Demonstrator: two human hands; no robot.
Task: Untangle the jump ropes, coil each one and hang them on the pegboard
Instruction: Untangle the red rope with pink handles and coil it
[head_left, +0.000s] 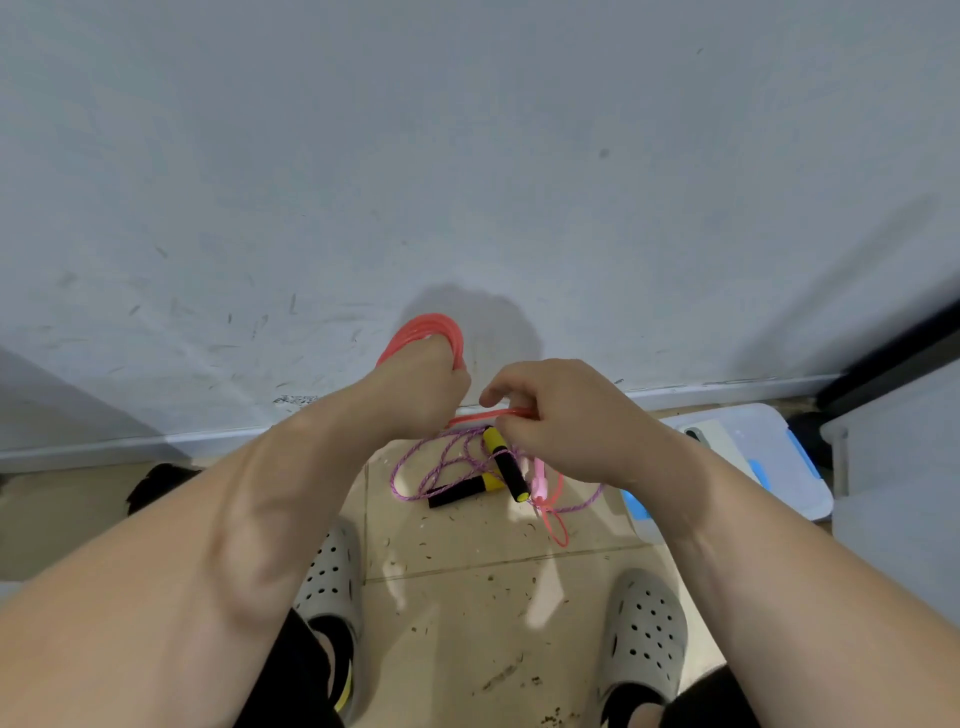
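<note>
My left hand (423, 387) grips a coil of coral-pink jump rope (435, 328), whose loops rise above my fist. A single strand of that same rope (483, 414) runs across to my right hand (550, 415), which pinches it. Its pink handles (540, 480) and a loose loop hang below my right hand. On the tiled floor lies a purple braided jump rope (415, 467) in a loose tangle, with black-and-yellow handles (506, 465). No pegboard shows in this view.
A white wall (467, 156) with a baseboard stands straight ahead. A translucent plastic bin with blue latches (753, 457) sits on the floor to the right, beside a white cabinet. My feet in grey perforated clogs (647, 631) stand on the dusty tiles.
</note>
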